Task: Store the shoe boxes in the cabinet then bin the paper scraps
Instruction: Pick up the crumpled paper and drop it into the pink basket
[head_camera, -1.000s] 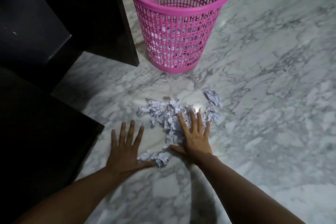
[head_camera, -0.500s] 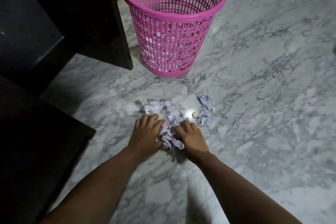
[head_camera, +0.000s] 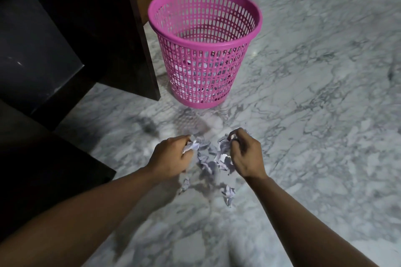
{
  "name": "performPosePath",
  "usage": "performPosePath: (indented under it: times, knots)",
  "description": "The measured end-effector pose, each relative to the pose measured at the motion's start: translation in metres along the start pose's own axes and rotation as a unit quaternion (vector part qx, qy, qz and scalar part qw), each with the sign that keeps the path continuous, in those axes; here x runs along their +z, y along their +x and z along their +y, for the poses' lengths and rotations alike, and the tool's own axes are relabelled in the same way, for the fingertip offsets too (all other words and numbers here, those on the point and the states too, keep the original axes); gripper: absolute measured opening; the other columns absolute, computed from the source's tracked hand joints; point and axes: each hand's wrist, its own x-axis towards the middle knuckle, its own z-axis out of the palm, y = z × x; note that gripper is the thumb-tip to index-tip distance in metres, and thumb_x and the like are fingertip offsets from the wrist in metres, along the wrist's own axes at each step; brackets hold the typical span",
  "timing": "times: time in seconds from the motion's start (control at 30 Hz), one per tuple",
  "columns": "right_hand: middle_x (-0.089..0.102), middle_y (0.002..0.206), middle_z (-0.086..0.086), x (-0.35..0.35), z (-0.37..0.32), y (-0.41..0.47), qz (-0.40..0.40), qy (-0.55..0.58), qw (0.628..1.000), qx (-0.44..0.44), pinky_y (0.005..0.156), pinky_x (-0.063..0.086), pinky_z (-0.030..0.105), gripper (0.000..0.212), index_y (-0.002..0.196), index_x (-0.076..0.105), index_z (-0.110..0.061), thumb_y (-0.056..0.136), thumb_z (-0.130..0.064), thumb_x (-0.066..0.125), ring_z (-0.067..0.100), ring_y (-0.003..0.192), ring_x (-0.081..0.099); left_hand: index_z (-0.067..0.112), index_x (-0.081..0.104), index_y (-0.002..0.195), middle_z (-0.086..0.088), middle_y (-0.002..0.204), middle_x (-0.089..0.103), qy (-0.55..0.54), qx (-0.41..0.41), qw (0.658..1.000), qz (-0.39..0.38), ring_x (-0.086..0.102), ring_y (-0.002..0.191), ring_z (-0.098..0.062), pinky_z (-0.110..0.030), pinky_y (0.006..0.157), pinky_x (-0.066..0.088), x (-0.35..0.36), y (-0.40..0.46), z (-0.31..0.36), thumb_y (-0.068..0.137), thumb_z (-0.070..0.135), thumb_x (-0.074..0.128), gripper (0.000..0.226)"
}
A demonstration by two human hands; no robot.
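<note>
A bunch of crumpled white paper scraps [head_camera: 211, 158] hangs between my two hands, a little above the marble floor. My left hand [head_camera: 171, 157] grips scraps at the left side of the bunch, fingers curled. My right hand [head_camera: 245, 156] grips scraps at the right side. Two loose scraps [head_camera: 229, 194] lie or fall below the bunch, near my wrists. The pink mesh bin [head_camera: 205, 47] stands upright on the floor beyond my hands, with some paper showing through its lower wall.
A dark cabinet [head_camera: 65, 34] fills the left side, its panel edge standing just left of the bin. A dark low surface [head_camera: 43, 169] juts in at the lower left. Grey-veined marble floor [head_camera: 314, 115] spreads to the right.
My hands closed around the gathered scraps and lifted them off the floor as a bunch. The view tilted up, so the bin sits lower in the frame.
</note>
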Motion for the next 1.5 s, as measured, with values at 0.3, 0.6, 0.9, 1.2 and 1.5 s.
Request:
performPosePath:
  times: [0.3,0.6,0.9,1.2,1.5]
  knots:
    - [0.052,0.071,0.019,-0.043,-0.151,0.135,0.138,0.168,0.964,-0.153,0.064,0.038,0.030,0.014,0.081,0.055,0.005,0.089,0.009,0.044,0.016,0.069,0.047,0.029,0.050,0.060,0.008,0.053,0.053,-0.213,0.079,0.950,0.214,0.050,0.053,-0.003,-0.026,0.055,0.038,-0.116,0.074,0.102,0.087,0.027,0.050,0.026]
    - [0.054,0.148,0.017,-0.031,-0.196,0.301,-0.064,-0.118,0.990,-0.035,0.100,0.043,0.027,0.057,0.150,0.038,-0.013,0.101,-0.038,0.051,0.029,0.129,0.057,0.013,0.061,0.106,-0.004,0.087,0.064,-0.052,0.035,0.984,0.164,0.068,0.088,-0.022,-0.025,0.070,0.045,-0.193,0.250,0.137,0.083,0.021,0.063,0.025]
    - [0.071,0.093,-0.002,-0.066,-0.129,0.240,0.181,0.080,0.973,-0.121,0.073,0.059,0.033,0.024,0.116,0.064,-0.016,0.098,-0.013,0.048,0.006,0.079,0.070,0.020,0.059,0.123,-0.003,0.118,0.061,0.128,0.072,0.953,0.264,0.049,0.121,-0.028,-0.044,0.101,0.041,-0.159,0.213,0.133,0.087,0.022,0.061,0.035]
    - [0.056,0.141,0.009,-0.035,0.085,0.069,-0.117,-0.194,0.968,0.110,0.108,0.046,0.046,0.076,0.148,0.042,-0.039,0.082,-0.072,0.064,0.029,0.134,0.052,0.038,0.020,0.156,-0.003,0.165,0.018,0.196,0.015,0.974,-0.112,0.015,0.151,-0.032,-0.056,0.117,0.028,0.021,0.086,-0.029,0.071,0.086,0.050,0.102]
    - [0.039,0.159,0.011,0.017,0.116,-0.002,-0.196,-0.415,0.888,-0.009,0.113,0.030,0.061,0.083,0.151,0.041,-0.037,0.083,-0.085,0.041,0.037,0.146,0.036,0.032,0.048,0.145,-0.007,0.150,0.047,0.252,0.083,0.961,-0.076,0.048,0.130,-0.036,-0.053,0.102,0.038,0.095,0.045,-0.051,0.082,0.074,0.051,0.076]
